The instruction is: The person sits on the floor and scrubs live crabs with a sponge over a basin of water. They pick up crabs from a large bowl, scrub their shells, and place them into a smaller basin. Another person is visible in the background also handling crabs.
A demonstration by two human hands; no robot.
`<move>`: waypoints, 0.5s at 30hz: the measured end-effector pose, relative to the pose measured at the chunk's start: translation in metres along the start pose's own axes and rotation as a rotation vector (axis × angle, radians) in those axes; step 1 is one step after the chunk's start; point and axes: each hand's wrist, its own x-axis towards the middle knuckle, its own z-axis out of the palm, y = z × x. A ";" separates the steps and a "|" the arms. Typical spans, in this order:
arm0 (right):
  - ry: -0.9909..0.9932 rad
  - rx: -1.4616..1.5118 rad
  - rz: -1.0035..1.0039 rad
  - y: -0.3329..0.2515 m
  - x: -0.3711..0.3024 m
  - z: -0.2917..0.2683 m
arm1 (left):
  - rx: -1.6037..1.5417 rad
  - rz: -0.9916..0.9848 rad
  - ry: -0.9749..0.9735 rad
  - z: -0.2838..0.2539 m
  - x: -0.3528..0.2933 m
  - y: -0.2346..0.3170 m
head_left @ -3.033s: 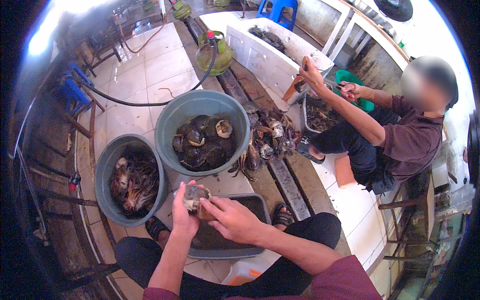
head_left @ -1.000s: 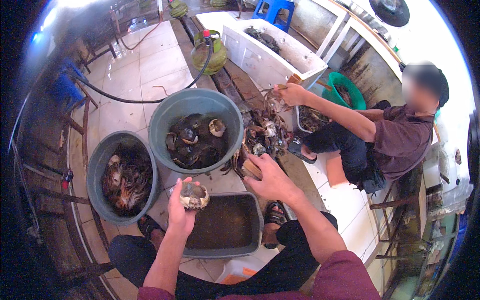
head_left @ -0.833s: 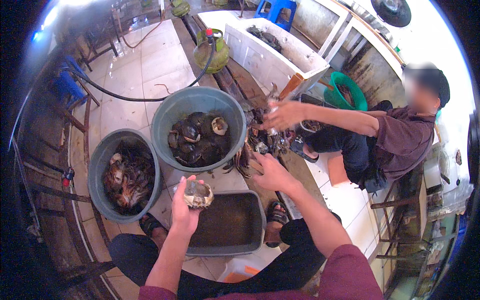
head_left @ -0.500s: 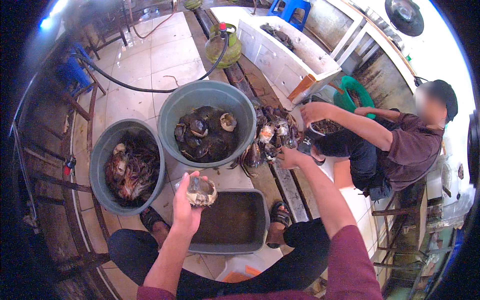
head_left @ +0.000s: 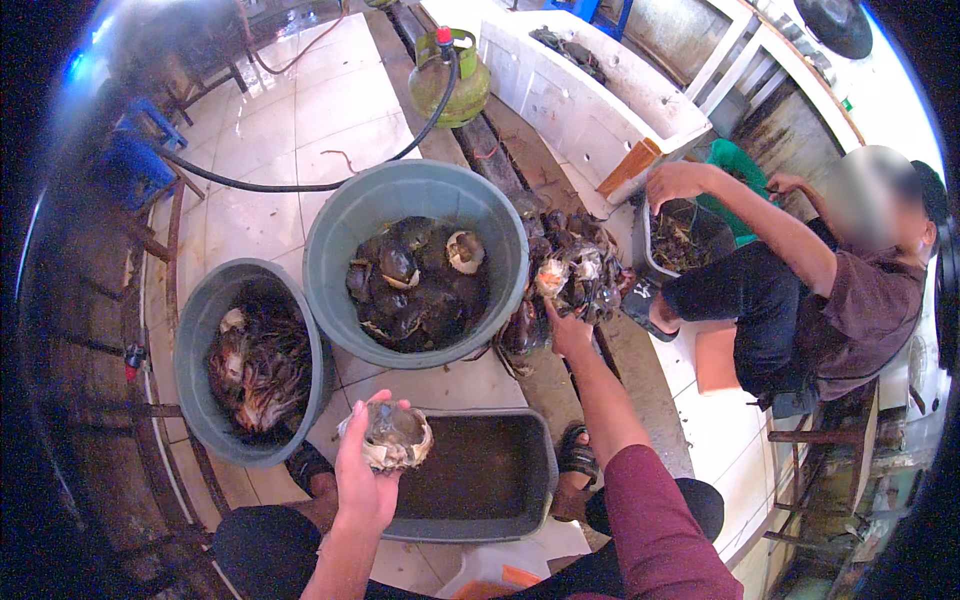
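My left hand [head_left: 368,470] is closed around an upturned crab shell [head_left: 398,440], pale at its rim and glossy inside, above the near end of a grey rectangular basin [head_left: 548,470] with dark liquid. My right hand [head_left: 570,332] reaches forward to a pile of crabs [head_left: 570,250] on the floor. Its index finger is stretched out and touches or nearly touches a piece with orange and white flesh [head_left: 551,277]; the other fingers are partly hidden. Left of the pile, a large round grey tub [head_left: 330,215] contains dark crab shells [head_left: 400,265].
A smaller grey tub [head_left: 190,345] with reddish-brown crab parts stands at left. Behind are a green gas cylinder [head_left: 455,85] with a black hose [head_left: 290,186] and a white foam box [head_left: 560,110]. A co-worker [head_left: 860,290] sits at right, one hand above a grey container [head_left: 655,265].
My right hand has moved onto the crab pile, its index finger now stretched to the orange-and-white piece. My left hand still holds the shell. The co-worker's near hand has drawn back from the pile.
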 end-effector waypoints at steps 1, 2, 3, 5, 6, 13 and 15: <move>0.066 -0.066 -0.001 0.001 0.007 0.003 | 0.021 -0.008 -0.007 0.003 0.001 0.000; 0.043 -0.064 0.009 0.003 0.015 0.006 | 0.020 -0.014 -0.012 0.005 0.002 0.000; 0.020 -0.062 0.020 0.006 0.023 0.008 | 0.019 -0.021 -0.019 0.007 0.003 0.000; -0.024 -0.046 0.046 0.001 0.030 0.005 | 0.006 -0.018 -0.015 0.009 0.005 0.000; -0.046 -0.029 0.069 0.000 0.032 0.005 | -0.003 -0.013 -0.010 0.010 0.006 0.000; -0.084 0.053 0.078 -0.005 0.025 -0.005 | -0.030 -0.016 0.002 0.007 0.008 -0.002; 0.128 0.070 -0.057 0.000 0.024 -0.006 | -0.016 -0.013 0.004 0.006 0.008 -0.001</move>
